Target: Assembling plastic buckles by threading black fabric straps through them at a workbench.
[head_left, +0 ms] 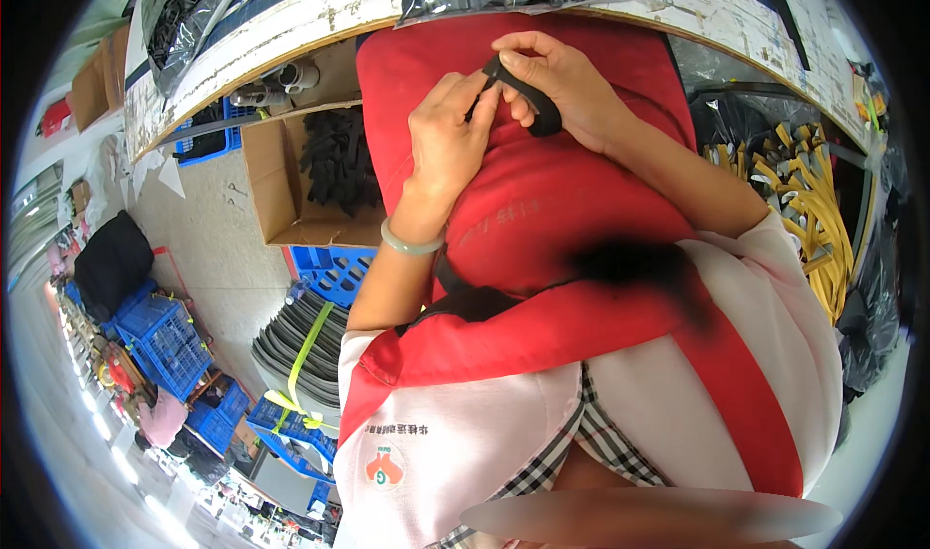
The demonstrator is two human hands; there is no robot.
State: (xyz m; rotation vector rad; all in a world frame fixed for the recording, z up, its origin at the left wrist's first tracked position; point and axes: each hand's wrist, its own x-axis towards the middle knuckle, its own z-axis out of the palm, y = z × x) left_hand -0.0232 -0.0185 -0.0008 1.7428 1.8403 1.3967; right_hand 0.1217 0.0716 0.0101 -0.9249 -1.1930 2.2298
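Observation:
A black strap (539, 106) is held up between my two hands, over the red apron (542, 196) on my lap. My left hand (448, 135) pinches one end with fingers closed; a pale bangle (411, 241) circles that wrist. The thumb and fingers of my right hand (567, 82) grip the strap near its top, and a loop of it curves down below them. Where the strap passes between my left fingers, part of it is hidden.
Ahead runs a worn white table edge (339, 41) bearing plastic bags. At left stand a cardboard box (274, 176) of black strips, a blue crate (334, 263) and a bundle of dark strips (308, 341). Yellow straps (809, 225) hang at right.

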